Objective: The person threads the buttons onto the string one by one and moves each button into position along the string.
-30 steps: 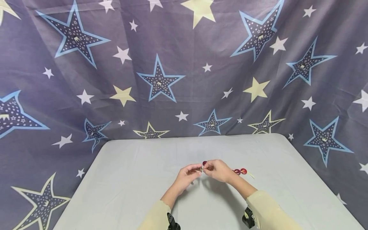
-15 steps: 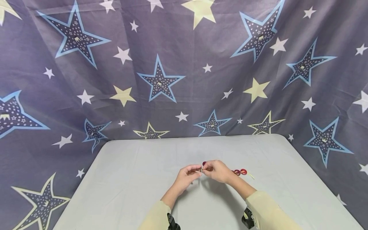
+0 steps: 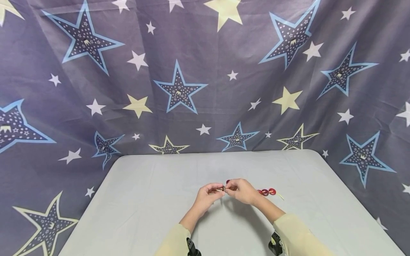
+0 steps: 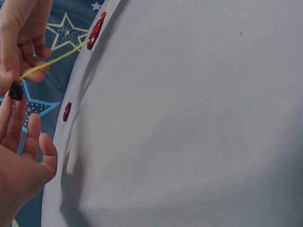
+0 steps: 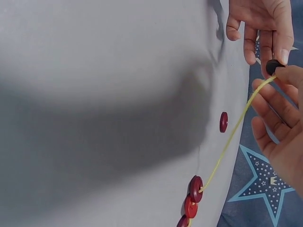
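My left hand [image 3: 207, 197] pinches a small dark button [image 4: 16, 91] between thumb and fingertips, over the middle of the table. Right beside it, my right hand [image 3: 243, 191] pinches a yellow string [image 5: 227, 146] with thumb and index finger close to the button's face. From the right hand the string runs down to a row of threaded red buttons [image 3: 265, 192] lying on the table, and its loose tail shows past them. A separate dark red button [image 5: 223, 122] lies on the cloth just beyond the hands; in the head view the right hand partly covers it.
A pale cloth covers the table [image 3: 153, 199]. A grey-purple curtain [image 3: 198, 106] with printed stars hangs behind and along its sides. Black camera mounts [image 3: 276, 243] sit at both sleeves.
Both hands stay together at the button, with only tiny finger movements. The head view has shifted very slightly; the row of red buttons lies as before.
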Demonstrator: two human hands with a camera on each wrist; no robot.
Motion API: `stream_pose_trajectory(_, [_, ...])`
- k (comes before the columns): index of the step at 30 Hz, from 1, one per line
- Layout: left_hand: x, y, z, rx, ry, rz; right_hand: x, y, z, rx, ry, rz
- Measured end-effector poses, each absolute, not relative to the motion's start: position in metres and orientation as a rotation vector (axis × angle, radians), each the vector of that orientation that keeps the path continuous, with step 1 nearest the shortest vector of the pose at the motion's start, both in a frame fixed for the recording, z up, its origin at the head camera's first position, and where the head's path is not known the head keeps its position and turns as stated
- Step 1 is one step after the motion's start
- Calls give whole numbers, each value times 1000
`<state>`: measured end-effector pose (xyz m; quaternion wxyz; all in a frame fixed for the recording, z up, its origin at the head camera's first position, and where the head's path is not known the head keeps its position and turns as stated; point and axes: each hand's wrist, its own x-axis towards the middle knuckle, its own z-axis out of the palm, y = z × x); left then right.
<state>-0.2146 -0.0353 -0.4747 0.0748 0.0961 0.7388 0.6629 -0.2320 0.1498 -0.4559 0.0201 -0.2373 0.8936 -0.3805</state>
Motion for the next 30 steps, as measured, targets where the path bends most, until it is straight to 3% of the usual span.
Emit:
stream_pose_trajectory(16, [-233, -32, -507, 302, 2311, 2021, -233, 149, -459, -569, 2559, -1406])
stream_pose_trajectory(30, [-232, -33, -507, 329, 2464, 1965, -232, 150, -462, -553, 2569, -1428])
